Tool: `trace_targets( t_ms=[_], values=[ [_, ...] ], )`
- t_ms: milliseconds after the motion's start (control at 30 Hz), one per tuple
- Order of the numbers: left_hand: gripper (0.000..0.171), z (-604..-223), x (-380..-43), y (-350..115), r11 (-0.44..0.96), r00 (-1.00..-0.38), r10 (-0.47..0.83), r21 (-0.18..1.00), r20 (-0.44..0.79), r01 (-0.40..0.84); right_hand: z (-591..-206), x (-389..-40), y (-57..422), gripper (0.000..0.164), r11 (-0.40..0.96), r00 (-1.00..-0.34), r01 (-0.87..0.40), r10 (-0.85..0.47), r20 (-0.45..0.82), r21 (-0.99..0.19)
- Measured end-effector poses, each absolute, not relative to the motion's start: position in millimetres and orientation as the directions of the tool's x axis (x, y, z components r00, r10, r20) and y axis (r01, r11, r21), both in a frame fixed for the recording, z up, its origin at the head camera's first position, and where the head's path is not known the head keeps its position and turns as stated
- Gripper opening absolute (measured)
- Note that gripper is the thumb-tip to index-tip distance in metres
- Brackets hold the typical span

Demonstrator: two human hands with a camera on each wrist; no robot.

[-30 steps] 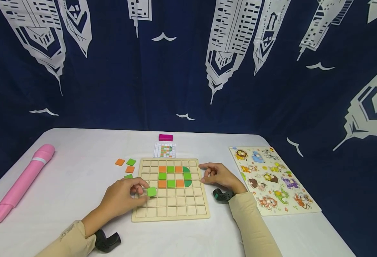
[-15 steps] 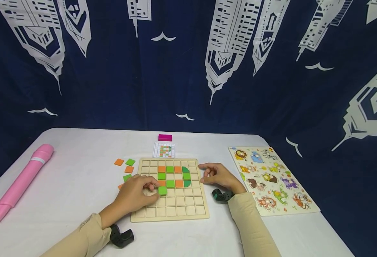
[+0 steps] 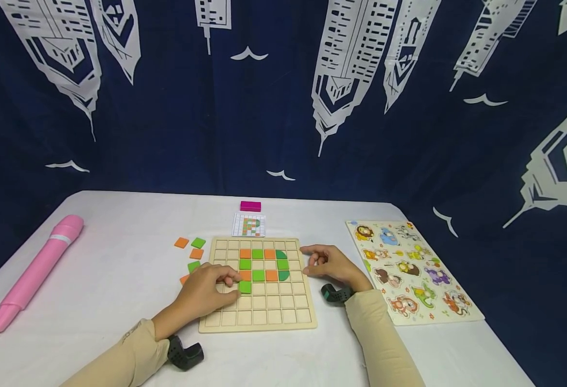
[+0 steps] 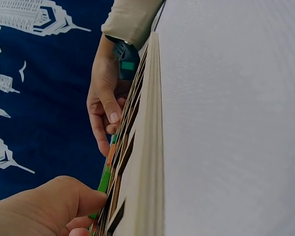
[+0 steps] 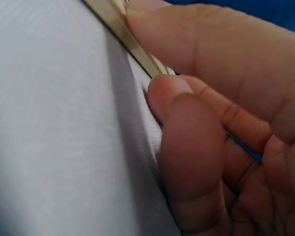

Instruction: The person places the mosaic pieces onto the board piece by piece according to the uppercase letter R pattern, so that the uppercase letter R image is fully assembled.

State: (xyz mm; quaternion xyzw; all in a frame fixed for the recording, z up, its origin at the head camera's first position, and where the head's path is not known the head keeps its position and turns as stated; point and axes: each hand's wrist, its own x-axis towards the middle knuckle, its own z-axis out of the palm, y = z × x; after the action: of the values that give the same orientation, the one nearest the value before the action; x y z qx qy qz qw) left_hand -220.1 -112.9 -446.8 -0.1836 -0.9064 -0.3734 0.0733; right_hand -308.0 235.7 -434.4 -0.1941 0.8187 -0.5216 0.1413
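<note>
A pale wooden grid board (image 3: 259,327) lies on the white table, with orange and green tiles set in several of its squares. Near its left side, my left hand (image 3: 203,290) has thumb and fingertips at a green square tile (image 3: 245,288), which lies flat in a square just below an orange one. In the left wrist view the thumb (image 4: 83,199) touches green tile edge; the other fingertips are partly hidden. My right hand (image 3: 330,266) rests against the board's right edge, fingers relaxed; in the right wrist view its fingertips meet the board edge (image 5: 132,42).
Loose orange (image 3: 181,243) and green (image 3: 198,243) tiles lie left of the board, some partly behind my left hand. A pattern card (image 3: 249,225) and a magenta block (image 3: 251,206) sit beyond it. A pink cylinder (image 3: 38,271) lies left, an animal puzzle board (image 3: 411,274) right.
My left hand has carried the green tile rightward onto the board and lowered it flat into a square under the orange tile. The right hand has stayed at the board's edge.
</note>
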Motion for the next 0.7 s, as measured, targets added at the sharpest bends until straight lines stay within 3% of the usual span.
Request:
trace_targets(
  t_ms=[700],
  values=[
    [0.015, -445.9, -216.9, -115.0, 0.605, -0.921, 0.28, 0.696, 0.269, 0.387, -433.9, -307.9, 235.8, 0.06, 0.381, -0.883, -0.175, -0.469, -0.026, -0.908]
  ],
)
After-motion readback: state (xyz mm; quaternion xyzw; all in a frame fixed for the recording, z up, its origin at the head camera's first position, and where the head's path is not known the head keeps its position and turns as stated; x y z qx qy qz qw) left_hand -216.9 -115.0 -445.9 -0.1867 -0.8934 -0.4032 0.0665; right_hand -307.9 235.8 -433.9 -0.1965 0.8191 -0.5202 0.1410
